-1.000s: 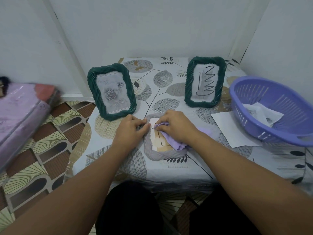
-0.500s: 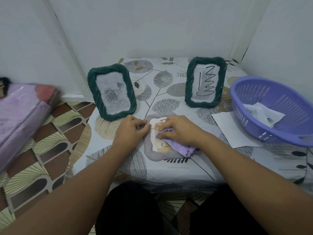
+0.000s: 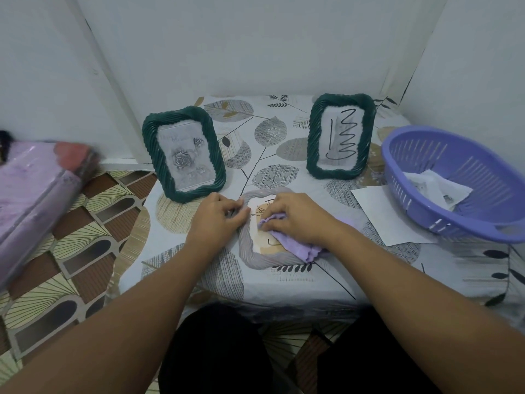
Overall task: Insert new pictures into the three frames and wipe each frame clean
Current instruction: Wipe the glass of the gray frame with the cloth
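Observation:
A grey twisted-rim frame [image 3: 257, 258] lies flat on the table in front of me, with a beige picture under its glass. My right hand [image 3: 295, 216] presses a bunched lilac cloth [image 3: 292, 245] onto the glass. My left hand [image 3: 217, 216] grips the frame's left rim with curled fingers. Two dark green frames stand behind it: the left green frame [image 3: 184, 153] shows a rose picture, and the right green frame [image 3: 341, 136] shows a black zigzag drawing.
A purple plastic basket [image 3: 460, 183] with crumpled papers inside sits at the right. A white sheet [image 3: 380, 211] lies partly under it. The leaf-patterned tablecloth [image 3: 272, 143] covers the small table set in a wall corner. A pink bundle [image 3: 34, 186] lies on the floor, left.
My right hand has slid the cloth down and to the right across the glass, uncovering more of the picture's top. My left hand has stayed on the rim.

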Demonstrator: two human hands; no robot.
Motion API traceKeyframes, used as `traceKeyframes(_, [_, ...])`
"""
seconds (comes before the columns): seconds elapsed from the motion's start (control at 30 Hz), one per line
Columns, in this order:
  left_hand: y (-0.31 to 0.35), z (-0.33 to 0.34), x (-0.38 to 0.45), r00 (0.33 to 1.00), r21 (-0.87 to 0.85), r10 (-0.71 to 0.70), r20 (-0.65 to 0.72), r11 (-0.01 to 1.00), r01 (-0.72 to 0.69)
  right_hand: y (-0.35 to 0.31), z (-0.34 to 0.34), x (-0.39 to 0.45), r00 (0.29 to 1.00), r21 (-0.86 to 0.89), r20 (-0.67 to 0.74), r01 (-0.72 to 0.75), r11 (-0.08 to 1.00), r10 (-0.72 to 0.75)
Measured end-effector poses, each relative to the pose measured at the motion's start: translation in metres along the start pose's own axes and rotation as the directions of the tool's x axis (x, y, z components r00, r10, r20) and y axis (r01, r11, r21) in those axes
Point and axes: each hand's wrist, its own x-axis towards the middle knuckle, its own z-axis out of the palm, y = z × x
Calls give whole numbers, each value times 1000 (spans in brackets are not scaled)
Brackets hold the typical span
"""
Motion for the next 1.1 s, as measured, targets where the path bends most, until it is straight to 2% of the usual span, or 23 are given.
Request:
traceKeyframes(0.1, [0,0,0,1000,7,4,1,1000,-4,3,-6,-3,996,34,86,-30,999,27])
traceKeyframes(0.27, [-1,1,0,1000,26,7,6,1000,-8,4,-1,-4,999,105,22,-35,994,33])
traceKeyframes(0.33, [-1,1,-1,1000,33,15,8,999,-15,8,-2,-9,992,271,-48,-98,957,115])
traceKeyframes(0.43, [-2,0,-1,1000,37,14,15,999,-15,12,-12,-12,946,570,-142,-162,805,292])
traceKeyframes(0.5, [-2,0,-1,1000,58,17,16,998,-18,13,-20,-9,915,629,-185,-169,759,357])
traceKeyframes(0.7, [1,0,-2,999,67,35,29,997,-37,26,-17,4,893,461,-247,-233,856,376])
traceKeyframes(0.9, [0,1,0,998,100,29,59,994,-35,22,-14,18,940,210,-262,-166,963,219])
traceKeyframes(1.1, [-3,3,0,998,88,43,56,995,-48,24,-6,31,970,-4,-191,-156,988,153])
